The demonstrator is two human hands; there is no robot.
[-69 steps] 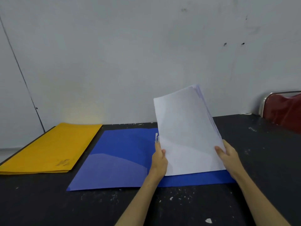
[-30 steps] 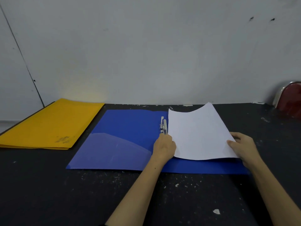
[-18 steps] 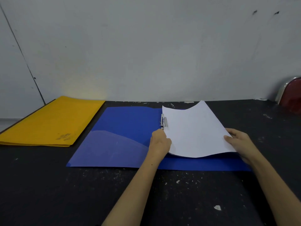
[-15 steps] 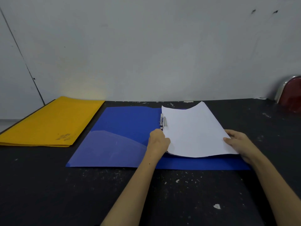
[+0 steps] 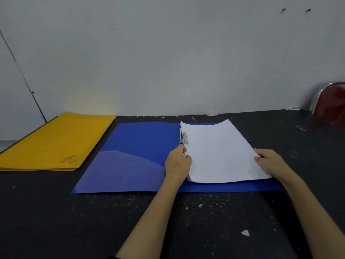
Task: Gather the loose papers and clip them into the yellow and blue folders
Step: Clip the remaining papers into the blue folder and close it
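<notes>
The blue folder (image 5: 141, 144) lies open and flat on the dark tabletop (image 5: 56, 212), its clear inner pocket at about 8 o'clock from the spine. A stack of white papers (image 5: 222, 152) rests on the folder's right half, its far edge bowed upward and its near edge just short of the folder's near border. A metal clip (image 5: 183, 137) stands along the spine at the papers' left margin, toward 12 o'clock from the left hand.

The left hand (image 5: 178, 163) sits at the papers' left edge, fingers (image 5: 183, 148) curled narrow; the thumb tip and forefinger meet at the paper margin just below the clip, pinching the edge there. Whether a fingertip also touches the clip itself cannot be told.

The right hand (image 5: 270, 161) is at the papers' right edge, at 3 o'clock from the stack. Its thumb lies on top of the sheets and the other fingers curl under and beside the edge, holding the stack in a loose, half-closed grip.

The yellow folder (image 5: 54, 141) lies closed at 9 o'clock from the blue one, just beside it, touched by neither hand. A red chair back (image 5: 332, 101) shows at the tabletop's far right corner, against the grey wall (image 5: 168, 53).
</notes>
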